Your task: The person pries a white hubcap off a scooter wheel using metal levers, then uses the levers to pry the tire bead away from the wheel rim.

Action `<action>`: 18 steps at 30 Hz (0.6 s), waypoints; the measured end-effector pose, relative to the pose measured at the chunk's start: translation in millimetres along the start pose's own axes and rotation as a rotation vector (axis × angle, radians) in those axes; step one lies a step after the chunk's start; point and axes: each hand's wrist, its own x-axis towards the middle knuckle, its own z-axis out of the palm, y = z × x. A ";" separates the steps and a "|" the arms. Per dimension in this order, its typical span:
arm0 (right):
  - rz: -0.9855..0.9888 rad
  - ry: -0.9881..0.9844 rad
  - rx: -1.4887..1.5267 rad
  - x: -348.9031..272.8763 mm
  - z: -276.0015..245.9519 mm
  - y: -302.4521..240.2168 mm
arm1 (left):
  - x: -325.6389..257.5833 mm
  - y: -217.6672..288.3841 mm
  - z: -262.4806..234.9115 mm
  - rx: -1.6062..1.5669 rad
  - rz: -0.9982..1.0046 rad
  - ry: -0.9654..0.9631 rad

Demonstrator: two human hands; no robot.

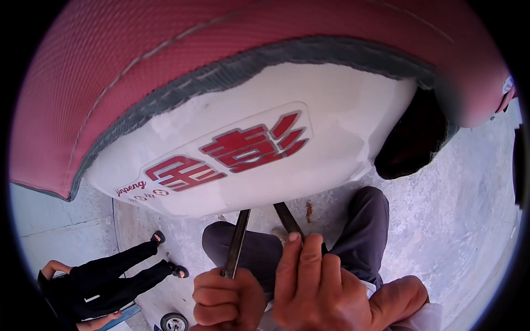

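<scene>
Low in the middle, my left hand (226,300) is wrapped in a fist round a long, narrow dark metal bar (237,240). Beside it on the right, my right hand (320,289) grips a second dark metal bar (287,218), with two fingers laid along it. Both bars slant up from my hands, and their far ends vanish beneath a curved white panel (353,105) that carries red lettering. What the bars touch under there is hidden. My right thumb is out of sight behind the hand.
A red padded cover (221,47) with grey edging drapes over the panel, beside a dark opening (417,132) at right. My bent knees (369,220) are under the panel. At lower left stand a person in black (118,278) and a small wheel (174,321), on pale concrete floor (452,220).
</scene>
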 end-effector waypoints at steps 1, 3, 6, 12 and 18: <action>0.028 0.059 0.015 -1.0 5.6 -1.3 | -1.8 -0.9 0.4 -0.025 0.014 -0.003; -0.016 0.047 -0.019 -5.8 2.1 -0.2 | -2.1 0.2 -3.0 0.018 -0.003 -0.033; -0.084 0.031 -0.108 -7.2 -5.3 3.4 | 9.8 -7.6 4.7 -0.012 -0.062 -0.039; -0.076 -0.100 -0.053 3.0 -21.9 1.8 | 16.8 -27.9 17.2 -0.012 -0.218 -0.057; -0.056 -0.021 -0.060 -4.1 -1.7 7.8 | 11.3 -32.5 15.6 -0.039 -0.207 -0.055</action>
